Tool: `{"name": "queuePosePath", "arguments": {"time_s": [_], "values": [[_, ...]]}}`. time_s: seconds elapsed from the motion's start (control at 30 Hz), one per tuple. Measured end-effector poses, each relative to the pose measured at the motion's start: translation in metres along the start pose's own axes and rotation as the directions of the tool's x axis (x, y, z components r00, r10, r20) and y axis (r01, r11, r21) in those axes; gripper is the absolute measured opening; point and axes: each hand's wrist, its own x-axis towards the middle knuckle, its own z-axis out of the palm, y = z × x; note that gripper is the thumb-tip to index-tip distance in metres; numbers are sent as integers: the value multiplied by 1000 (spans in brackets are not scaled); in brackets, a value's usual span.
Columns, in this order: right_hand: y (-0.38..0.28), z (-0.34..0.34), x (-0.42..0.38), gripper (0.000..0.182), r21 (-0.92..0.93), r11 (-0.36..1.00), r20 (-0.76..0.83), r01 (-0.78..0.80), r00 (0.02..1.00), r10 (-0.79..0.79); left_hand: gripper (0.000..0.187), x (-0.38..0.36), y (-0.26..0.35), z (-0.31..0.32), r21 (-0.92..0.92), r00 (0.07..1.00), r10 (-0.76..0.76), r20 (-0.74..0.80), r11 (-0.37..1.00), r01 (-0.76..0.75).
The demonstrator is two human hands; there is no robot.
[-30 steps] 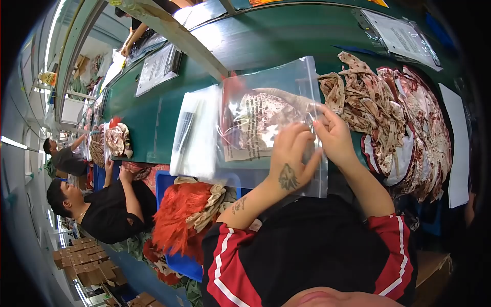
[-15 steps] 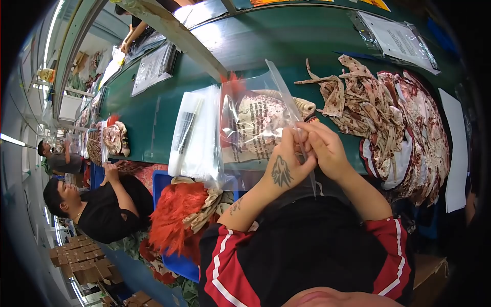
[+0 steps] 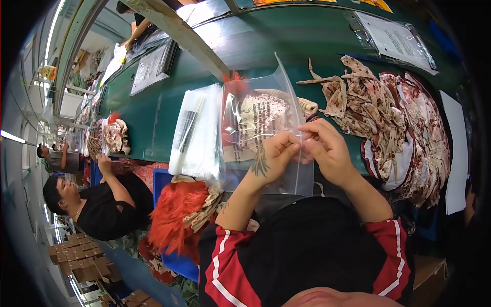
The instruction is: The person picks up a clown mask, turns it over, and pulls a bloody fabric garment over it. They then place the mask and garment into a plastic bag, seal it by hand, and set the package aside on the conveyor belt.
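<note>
A clear plastic bag (image 3: 240,153) with printed black text lies at the table edge. Inside or beneath it shows a cream, red-speckled item (image 3: 268,115) with red hair at its upper left; its right end sticks out past the bag. My left hand (image 3: 280,153), with a tattoo by the wrist, has its fingers closed on the bag's right part. My right hand (image 3: 325,148) pinches the bag's right edge with thumb and forefinger, close beside the left. A stack of flat clear bags (image 3: 194,133) lies just left of the bag.
Spotted fabric pieces (image 3: 358,97) and red-stained ones (image 3: 419,138) lie on the green table (image 3: 286,36) at right. A blue bin (image 3: 181,263) with red-haired items (image 3: 179,215) stands lower left. A post (image 3: 189,38) rises ahead. A co-worker (image 3: 112,204) sits at left.
The bag's right edge has swung flatter and spread toward me. My left hand has shifted left and down, turning at the wrist. The co-worker's hand has risen slightly.
</note>
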Motion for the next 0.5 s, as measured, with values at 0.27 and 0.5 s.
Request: {"name": "queuePosePath", "arguments": {"time_s": [0.27,0.5], "values": [[-18,6,-2,26,40,994,54,-106,993,104,7,4,-14,-1,100,994,105,-34,990,-101],[-17,5,0,14,64,970,-2,-233,972,233,12,2,-2,20,68,996,78,-46,995,-75]]}}
